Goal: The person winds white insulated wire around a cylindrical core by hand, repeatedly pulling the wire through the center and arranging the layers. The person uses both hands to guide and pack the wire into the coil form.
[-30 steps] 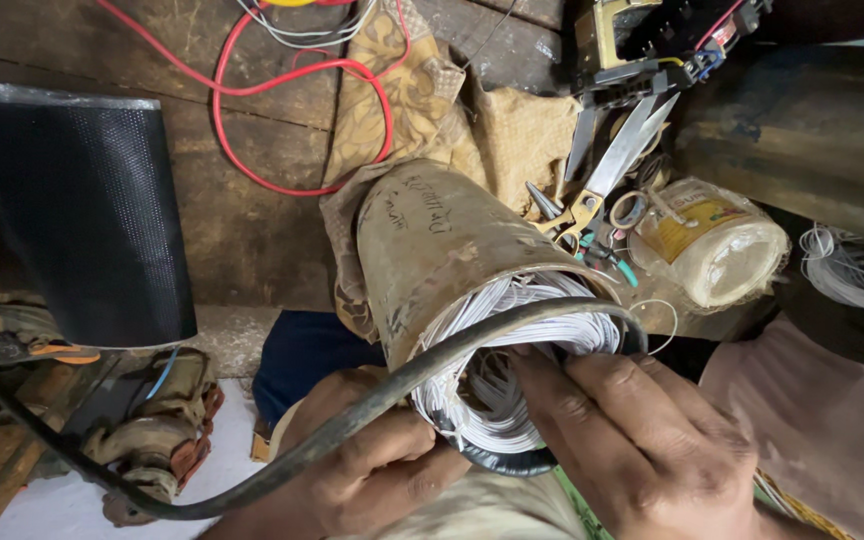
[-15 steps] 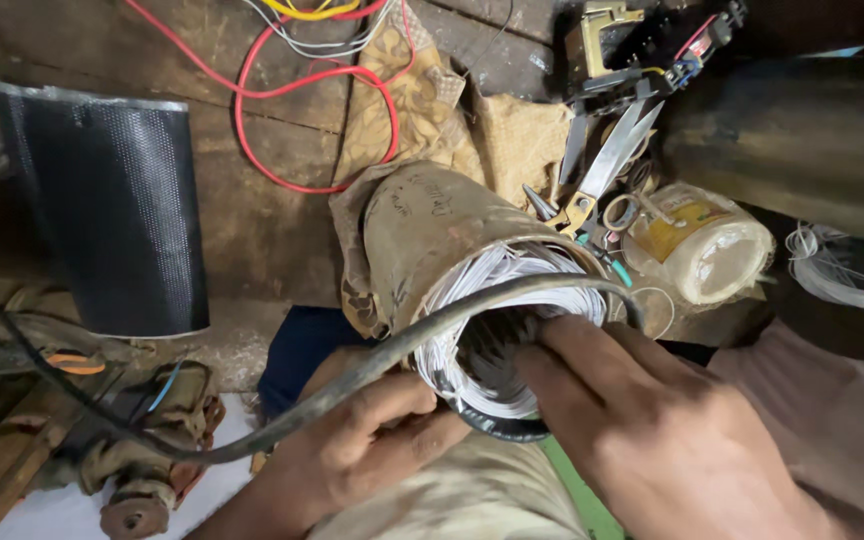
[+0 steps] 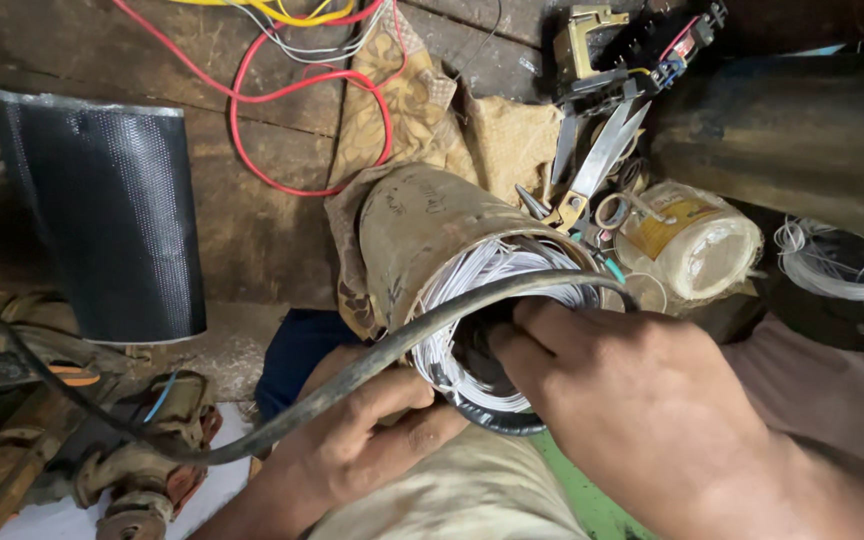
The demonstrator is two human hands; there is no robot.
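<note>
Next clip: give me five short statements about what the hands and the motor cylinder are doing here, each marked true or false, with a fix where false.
1. The right hand has its fingers at the open end of the metal cylinder. True.
2. White wire windings show inside the cylinder's mouth. True.
3. The left hand holds the scissors. False: the scissors lie untouched behind the cylinder; the left hand grips the thick dark cable.
4. The black mesh roll lies flat under the cylinder. False: it stands apart, to the left.
5. A red wire loops on the surface behind the cylinder. True.
</note>
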